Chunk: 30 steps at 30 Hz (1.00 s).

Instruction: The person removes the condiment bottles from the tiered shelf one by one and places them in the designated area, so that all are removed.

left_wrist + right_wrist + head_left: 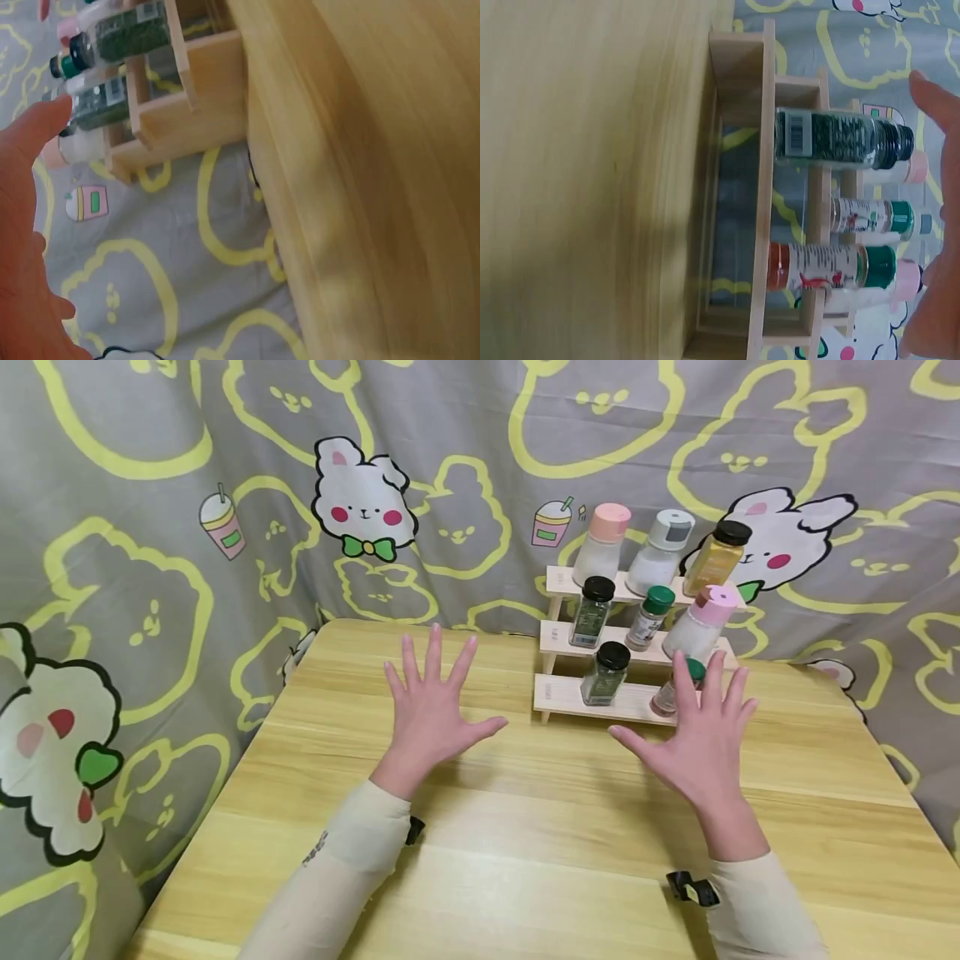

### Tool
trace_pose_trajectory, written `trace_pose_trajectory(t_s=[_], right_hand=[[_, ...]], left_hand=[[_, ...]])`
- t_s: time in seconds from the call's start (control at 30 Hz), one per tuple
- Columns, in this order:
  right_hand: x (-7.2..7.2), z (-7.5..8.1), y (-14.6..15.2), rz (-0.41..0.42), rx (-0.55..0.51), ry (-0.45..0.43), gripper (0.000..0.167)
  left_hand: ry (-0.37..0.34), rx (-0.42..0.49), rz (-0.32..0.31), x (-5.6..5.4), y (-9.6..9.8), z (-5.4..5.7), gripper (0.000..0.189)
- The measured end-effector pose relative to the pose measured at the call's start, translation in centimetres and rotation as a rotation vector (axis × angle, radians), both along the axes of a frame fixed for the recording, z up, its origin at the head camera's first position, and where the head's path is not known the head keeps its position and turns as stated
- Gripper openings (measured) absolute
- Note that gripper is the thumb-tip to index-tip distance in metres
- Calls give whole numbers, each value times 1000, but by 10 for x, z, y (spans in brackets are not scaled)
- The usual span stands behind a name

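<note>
jars (pixel 604 677) stand on a tiered rack (pixel 558 693) at the table's (pixel 525 835) back, before a patterned curtain (pixel 465 410). the right hand (pixel 701 752) partly hides one; it and the left hand (pixel 431 718) spread their fingers wide.

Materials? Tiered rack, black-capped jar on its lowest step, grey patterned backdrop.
Rack: probably wood, matte, unpainted-looking; pale tan on faces and edges alike.
Black-capped jar: see-through, shiny body; glass or clear plastic, can't tell. Its cap looks like glossy plastic, going by the highlights.
Backdrop: likely printed fabric, mostly matte; it hangs in soft folds.
</note>
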State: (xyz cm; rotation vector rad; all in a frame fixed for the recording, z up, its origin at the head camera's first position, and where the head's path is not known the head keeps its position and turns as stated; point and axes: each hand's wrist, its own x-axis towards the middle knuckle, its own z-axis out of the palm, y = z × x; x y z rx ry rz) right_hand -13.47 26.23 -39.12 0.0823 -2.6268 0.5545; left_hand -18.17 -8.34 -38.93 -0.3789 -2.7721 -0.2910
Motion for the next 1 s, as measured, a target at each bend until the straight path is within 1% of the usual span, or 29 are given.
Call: trace_pose_trajectory(t_s=[0.13,0.23,0.33,0.47,0.6,0.7,0.77,0.87,1.0], right_hand=[[3,1,11,7,-52,-8,123],[3,1,21,31,-100,12,120],[0,0,33,71,-159,59,120],[-6,-2,50,144,-247,136,118],[-12,-3,65,210,-329,199,112],[-16,-5,76,236,-373,240,106],[-19,-6,82,228,-400,239,101],[-23,-7,88,199,-471,193,94],[-31,-5,92,170,-631,102,89]], left_hand=[[-15,38,-43,1,11,-5,115],[-17,82,-74,1,18,-8,114],[-7,129,-114,-1,28,-10,112],[5,198,-172,-7,49,-13,109],[-12,311,-234,-12,74,-17,104],[-12,412,-285,-14,90,-20,100],[-8,466,-314,-15,100,-23,98],[-17,522,-332,-19,111,-27,96],[-60,605,-330,-25,123,-28,95]])
